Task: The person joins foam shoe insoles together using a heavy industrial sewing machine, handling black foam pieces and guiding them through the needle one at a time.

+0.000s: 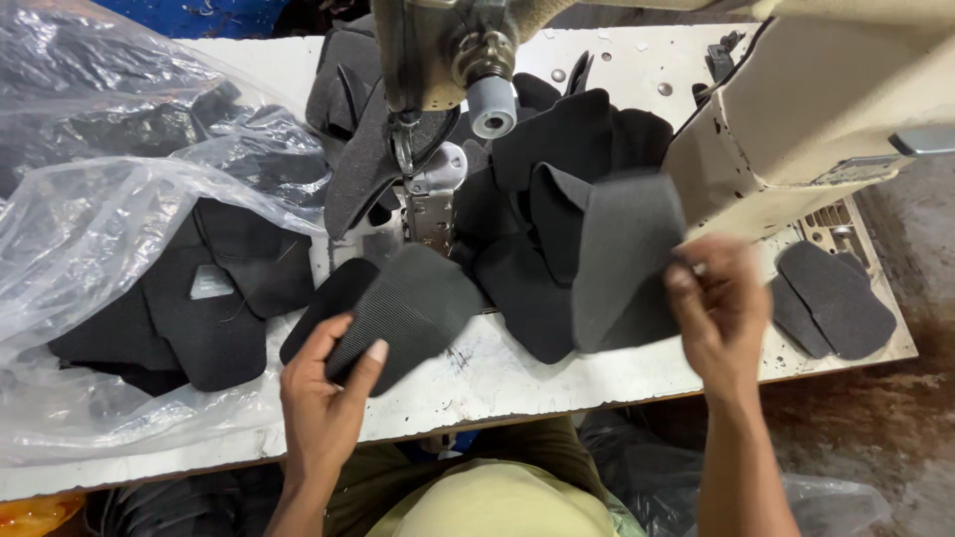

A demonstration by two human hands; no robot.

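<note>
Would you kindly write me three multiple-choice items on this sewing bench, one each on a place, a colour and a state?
1. Where does the clear plastic bag lie?
A. left of the sewing machine
B. right of it
C. on the floor

2. What colour is the ribbed piece at the left hand?
A. white
B. dark grey
C. red

3. How is the grey piece at the right hand?
A. lying flat, untouched
B. rolled up
C. pinched at its edge

Answers: 1 A, the bag fills the table's left end; 2 B, it is dark grey like the pile; 3 C, the fingertips grip its right edge.
</note>
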